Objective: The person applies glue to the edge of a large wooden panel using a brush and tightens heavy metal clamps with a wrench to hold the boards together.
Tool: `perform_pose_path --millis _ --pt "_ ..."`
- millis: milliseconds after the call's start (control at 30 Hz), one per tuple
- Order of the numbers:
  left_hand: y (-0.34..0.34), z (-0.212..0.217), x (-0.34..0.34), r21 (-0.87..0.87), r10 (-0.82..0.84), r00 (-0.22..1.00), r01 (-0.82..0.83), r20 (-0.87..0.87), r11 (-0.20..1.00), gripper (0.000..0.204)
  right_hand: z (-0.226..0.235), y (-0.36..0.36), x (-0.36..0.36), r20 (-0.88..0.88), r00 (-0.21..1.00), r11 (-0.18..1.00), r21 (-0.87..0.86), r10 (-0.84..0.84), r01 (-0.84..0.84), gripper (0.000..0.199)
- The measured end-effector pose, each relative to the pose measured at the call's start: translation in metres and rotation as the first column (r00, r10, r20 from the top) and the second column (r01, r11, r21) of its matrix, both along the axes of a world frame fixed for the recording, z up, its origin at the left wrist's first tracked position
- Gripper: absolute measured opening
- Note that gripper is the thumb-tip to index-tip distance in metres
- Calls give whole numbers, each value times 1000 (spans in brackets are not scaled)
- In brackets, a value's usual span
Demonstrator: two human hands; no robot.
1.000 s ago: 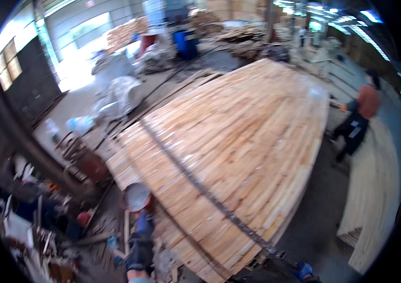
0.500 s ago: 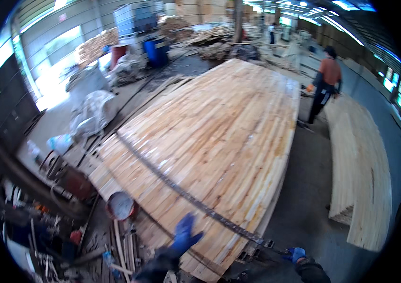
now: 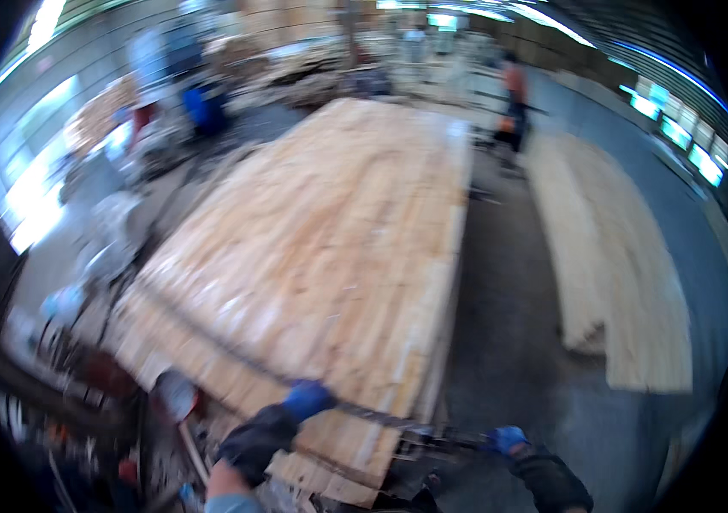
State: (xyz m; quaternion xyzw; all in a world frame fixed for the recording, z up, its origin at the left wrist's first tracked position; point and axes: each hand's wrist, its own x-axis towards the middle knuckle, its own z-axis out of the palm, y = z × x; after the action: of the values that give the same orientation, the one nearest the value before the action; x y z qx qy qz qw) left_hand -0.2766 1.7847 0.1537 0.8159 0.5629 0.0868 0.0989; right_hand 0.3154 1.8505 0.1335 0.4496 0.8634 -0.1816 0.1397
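Note:
A long dark metal bar (image 3: 236, 349) lies across the near end of a big panel of pale wood strips (image 3: 330, 214). My left hand (image 3: 308, 399), in a blue glove, is on this bar with its fingers drawn in around it, though motion blurs them. Just past the panel's right edge, metal fittings (image 3: 420, 443) sit at the bar's end. My right hand (image 3: 508, 439), also gloved in blue, is closed on the bar's outer end, a thin handle-like part.
Wood boards (image 3: 612, 256) form a long stack on the right. A person (image 3: 514, 98) stands beyond the panel. At the left are a red-rimmed bucket (image 3: 177, 395), plastic sacks (image 3: 112, 231) and a blue barrel (image 3: 203, 109). Scrap wood litters the lower left.
My left hand, spread above the panel before, has come down onto the bar and its fingers have drawn in. My right hand stays at the bar's end. The whole view has swung right.

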Motion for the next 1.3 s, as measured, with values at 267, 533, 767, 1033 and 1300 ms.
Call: perform_pose_path --millis 267,533,767,1033,1300 --pt "-18 -5 -46 13 239 924 -246 -299 969 25 19 -14 -45 -379 909 977 -184 -170 106 51" --pt "-41 -12 -42 69 276 909 -268 -312 961 23 10 -21 -19 -229 527 407 -878 -818 250 42" --pt "-24 4 31 0 280 938 -286 -202 958 37 -18 -37 -11 -466 437 597 -768 -769 233 31" --pt "-22 6 47 0 328 920 -336 -213 942 36 -29 -53 -19 -651 318 706 -505 -689 496 43" --pt "-31 1 42 -33 366 900 -384 -237 923 41 14 -49 -13 -636 414 759 -552 -651 346 34"
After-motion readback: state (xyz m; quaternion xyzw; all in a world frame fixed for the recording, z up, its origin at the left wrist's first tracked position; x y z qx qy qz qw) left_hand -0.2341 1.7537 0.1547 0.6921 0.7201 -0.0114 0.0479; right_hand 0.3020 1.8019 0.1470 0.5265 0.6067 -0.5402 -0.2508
